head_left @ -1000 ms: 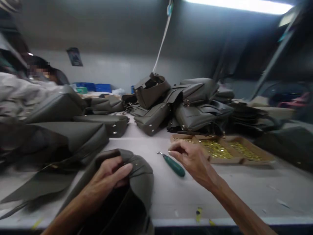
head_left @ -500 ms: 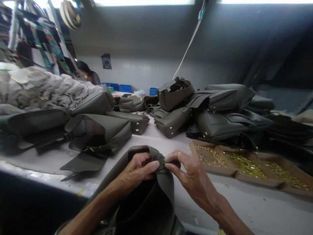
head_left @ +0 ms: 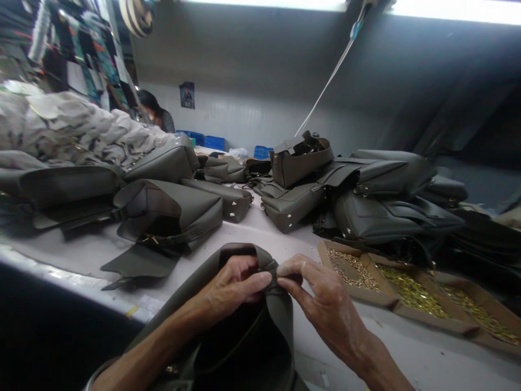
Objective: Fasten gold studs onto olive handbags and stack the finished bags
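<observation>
In front of me a dark olive-grey bag (head_left: 285,331) stands with its mouth open towards me. My left hand (head_left: 240,282) grips the bag's upper edge, thumb outside and fingers reaching inside. Close beside it, my right hand (head_left: 315,285) pinches thumb and forefinger together at a folded strap end (head_left: 267,260) on that edge. A tiny gold-coloured metal piece shows between those fingertips; its exact kind is too small to make out. The bag's lower part runs out of the picture, and its inside is dark.
Cardboard trays of small gold metal parts (head_left: 415,290) lie at the right. Piled grey bags (head_left: 391,217) stand behind them, with more bags (head_left: 171,209) at the left. Pale crumpled cloth (head_left: 81,130) is heaped at the far left. A person (head_left: 157,111) sits at the back.
The view has shifted slightly. Both hands stay at the same spot on the bag's edge, and the right fingertips now cover more of the small gold piece.
</observation>
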{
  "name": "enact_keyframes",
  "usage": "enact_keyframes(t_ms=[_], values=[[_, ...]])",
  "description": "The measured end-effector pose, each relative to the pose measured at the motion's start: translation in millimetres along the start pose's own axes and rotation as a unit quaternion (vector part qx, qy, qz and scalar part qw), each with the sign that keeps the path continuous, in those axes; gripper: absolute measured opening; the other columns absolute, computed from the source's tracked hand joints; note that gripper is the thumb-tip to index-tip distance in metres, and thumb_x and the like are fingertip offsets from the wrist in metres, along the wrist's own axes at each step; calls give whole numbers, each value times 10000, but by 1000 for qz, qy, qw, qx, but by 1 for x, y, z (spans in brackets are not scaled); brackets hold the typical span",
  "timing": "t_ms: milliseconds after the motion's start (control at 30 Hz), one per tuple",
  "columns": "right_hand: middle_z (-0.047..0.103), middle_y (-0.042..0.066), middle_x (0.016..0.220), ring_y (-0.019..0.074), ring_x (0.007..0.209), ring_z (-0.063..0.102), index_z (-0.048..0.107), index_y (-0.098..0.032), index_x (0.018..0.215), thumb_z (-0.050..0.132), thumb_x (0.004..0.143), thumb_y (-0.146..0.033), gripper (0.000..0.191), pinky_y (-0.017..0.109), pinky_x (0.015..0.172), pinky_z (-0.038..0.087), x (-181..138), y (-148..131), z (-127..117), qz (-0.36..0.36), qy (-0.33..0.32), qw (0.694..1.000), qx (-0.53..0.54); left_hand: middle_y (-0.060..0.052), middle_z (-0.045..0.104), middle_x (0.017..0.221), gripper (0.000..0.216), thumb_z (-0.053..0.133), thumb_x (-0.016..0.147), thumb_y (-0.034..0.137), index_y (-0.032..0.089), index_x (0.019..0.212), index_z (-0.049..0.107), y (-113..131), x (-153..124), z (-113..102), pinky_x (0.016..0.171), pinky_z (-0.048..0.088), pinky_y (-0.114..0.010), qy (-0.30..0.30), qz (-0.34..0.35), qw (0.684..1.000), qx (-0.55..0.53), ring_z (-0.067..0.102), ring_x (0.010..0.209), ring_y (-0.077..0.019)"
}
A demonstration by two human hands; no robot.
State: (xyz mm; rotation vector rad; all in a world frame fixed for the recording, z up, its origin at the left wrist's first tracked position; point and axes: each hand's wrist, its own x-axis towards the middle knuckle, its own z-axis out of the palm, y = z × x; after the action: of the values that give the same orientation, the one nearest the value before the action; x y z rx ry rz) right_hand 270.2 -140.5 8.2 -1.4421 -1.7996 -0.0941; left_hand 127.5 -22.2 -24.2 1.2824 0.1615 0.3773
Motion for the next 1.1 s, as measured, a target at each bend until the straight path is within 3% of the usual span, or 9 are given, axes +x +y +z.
enact_keyframes(t_ms=[200,333,433,600,767,933,1100], values=[[598,-2,786,126,735,558,572,-177,817,640,839,-75,125,228,662,426,5,-1,-7,-26,-40,999,-1,-28,570,816,338,682,782,430,134,940,648,-3,-1,0,651,442,-200,8,-1,1000,18,524,743,-131],[563,-33,755,113,725,538,553,-184,750,692,798,-77,182,218,652,403,11,2,-10,13,-65,998,10,-31,589,825,340,676,787,432,146,971,657,0,-1,2,692,464,-229,12,-8,1000,25,540,751,-140],[573,-34,820,110,767,537,578,-195,814,681,799,-63,169,217,687,408,14,2,-10,40,-67,996,33,-47,627,909,340,665,804,416,166,1035,663,2,-2,2,726,475,-230,23,-10,999,35,571,823,-154],[567,-17,764,119,705,541,591,-185,745,627,824,-90,128,230,639,417,11,1,1,54,-19,992,110,-48,648,970,349,645,823,415,191,1091,648,1,-5,2,807,501,-277,38,-16,998,51,598,918,-185],[552,-33,636,122,603,512,566,-182,658,677,790,-172,173,236,568,389,5,0,20,161,93,972,143,-14,616,948,301,621,847,406,224,1086,644,1,-7,5,856,502,-275,56,-18,997,40,581,889,-142],[572,-18,720,127,676,523,591,-181,715,652,800,-155,108,237,622,397,6,1,24,114,118,974,154,2,543,821,271,618,850,401,185,1007,662,2,-5,4,648,456,-142,52,1,998,44,498,716,-81],[516,-34,612,119,580,475,532,-182,617,682,808,-262,256,244,560,358,7,4,31,124,148,973,126,23,500,747,228,613,854,392,179,924,652,1,-5,3,568,393,-120,66,-8,997,50,438,632,-60]])
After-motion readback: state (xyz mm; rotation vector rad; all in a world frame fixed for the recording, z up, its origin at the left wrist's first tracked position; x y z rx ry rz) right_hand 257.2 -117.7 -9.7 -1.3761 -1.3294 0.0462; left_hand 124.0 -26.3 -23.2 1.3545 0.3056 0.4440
